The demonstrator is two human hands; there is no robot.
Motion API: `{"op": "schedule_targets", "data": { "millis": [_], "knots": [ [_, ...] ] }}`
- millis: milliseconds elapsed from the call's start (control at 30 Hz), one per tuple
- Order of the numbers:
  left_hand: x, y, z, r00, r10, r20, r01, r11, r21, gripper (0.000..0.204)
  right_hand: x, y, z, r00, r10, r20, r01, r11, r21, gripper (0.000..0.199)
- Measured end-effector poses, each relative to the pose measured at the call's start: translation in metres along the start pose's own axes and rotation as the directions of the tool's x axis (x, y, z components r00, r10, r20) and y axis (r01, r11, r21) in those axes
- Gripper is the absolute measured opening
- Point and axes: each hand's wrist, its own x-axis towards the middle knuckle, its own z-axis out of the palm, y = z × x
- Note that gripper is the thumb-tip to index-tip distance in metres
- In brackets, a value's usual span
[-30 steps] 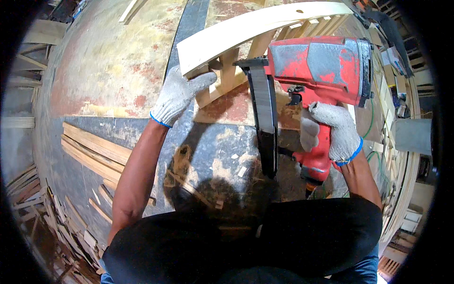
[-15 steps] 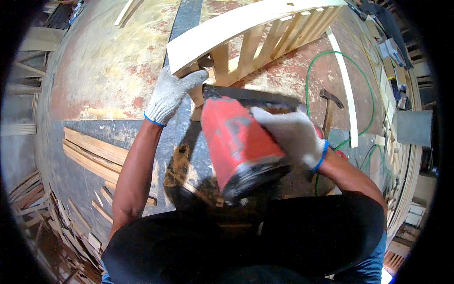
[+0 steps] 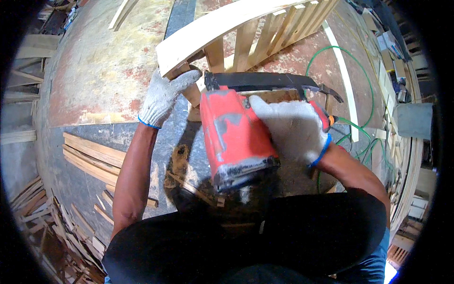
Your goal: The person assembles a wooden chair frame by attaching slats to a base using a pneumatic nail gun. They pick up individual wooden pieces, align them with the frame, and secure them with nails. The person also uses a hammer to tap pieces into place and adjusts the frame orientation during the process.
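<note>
A red nail gun (image 3: 239, 130) with a long black magazine is in front of me, in the gloved grip of my right hand (image 3: 291, 125). Its nose is by the near end of a slatted wooden frame (image 3: 208, 33); whether they touch I cannot tell. My left hand (image 3: 163, 97), in a white knit glove with a blue cuff, is wrapped round that end of the frame, thumb pointing toward the nose. Pale slats run between the frame's long rails, standing on the floor. The fingers of my right hand round the handle are mostly hidden.
A hammer (image 3: 328, 92) lies beyond the magazine's far end, partly covered. A green air hose (image 3: 371, 94) loops at the right beside a long pale strip (image 3: 341, 78). Wooden strips (image 3: 92, 154) lie on the floor at left, with scrap wood (image 3: 71, 246) nearer me.
The nail gun has turned and its rear end has moved up and away from me, so the magazine shows more fully. The frame and my left hand have shifted slightly left in view.
</note>
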Motion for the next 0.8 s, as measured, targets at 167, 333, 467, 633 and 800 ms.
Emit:
{"op": "schedule_targets", "data": {
  "millis": [167,333,467,633,800],
  "knots": [
    [0.001,-0.001,-0.001,1.0,0.007,0.025,-0.008,1.0,0.017,0.04,-0.003,0.007,0.005,1.0,0.004,-0.027,-0.004,1.0,0.002,0.034],
    [0.002,0.002,-0.003,1.0,-0.031,-0.001,0.031,0.998,0.053,0.043,0.001,-0.002,-0.011,0.993,0.031,0.113,-0.038,0.997,0.062,0.036],
    [0.002,0.001,0.0,1.0,-0.02,0.001,0.02,1.0,0.009,0.044,-0.006,0.021,0.009,0.989,-0.062,-0.137,0.094,0.966,0.241,0.038],
    [-0.004,0.006,-0.001,1.0,-0.011,-0.02,0.012,0.998,0.058,0.034,-0.012,0.034,-0.023,0.998,-0.047,0.031,0.021,0.82,0.572,0.064],
    [0.005,-0.003,0.003,1.0,0.021,0.014,-0.021,0.999,0.024,0.052,-0.052,0.084,-0.08,0.883,0.16,0.441,-0.443,0.595,0.67,0.05]
  ]
}}
